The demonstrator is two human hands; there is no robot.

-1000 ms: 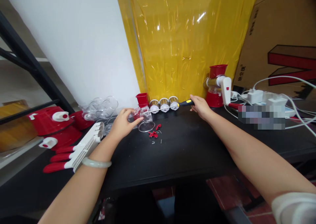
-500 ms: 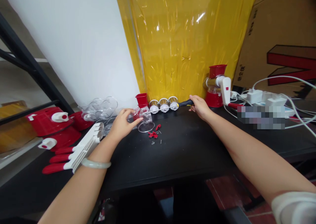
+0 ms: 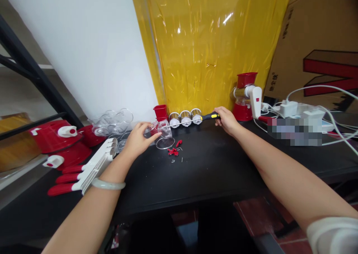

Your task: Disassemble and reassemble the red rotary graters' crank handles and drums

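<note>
My left hand (image 3: 140, 137) is closed around a clear plastic grater housing (image 3: 166, 131) with a red part (image 3: 154, 128) at its left end. Its round clear rim rests on the black table. In my right hand (image 3: 225, 120) is a screwdriver (image 3: 208, 116), black and yellow, gripped by the end of its handle. The long shaft points left, and its tip reaches into the housing; the exact contact is hidden. In front of the housing lie small red plastic pieces (image 3: 173, 152) and a few tiny screws (image 3: 182, 159).
Behind stand three grater drums (image 3: 185, 118) and a red hopper (image 3: 160, 112). Left are clear housings (image 3: 114, 121), red bases (image 3: 57, 138) and white crank handles with red grips (image 3: 69, 177). Right stand an assembled grater (image 3: 243, 97) and white chargers with cables (image 3: 289, 108).
The screwdriver handle has turned about its axis, bringing a yellow patch into view. My left hand and the housing have stayed almost in place.
</note>
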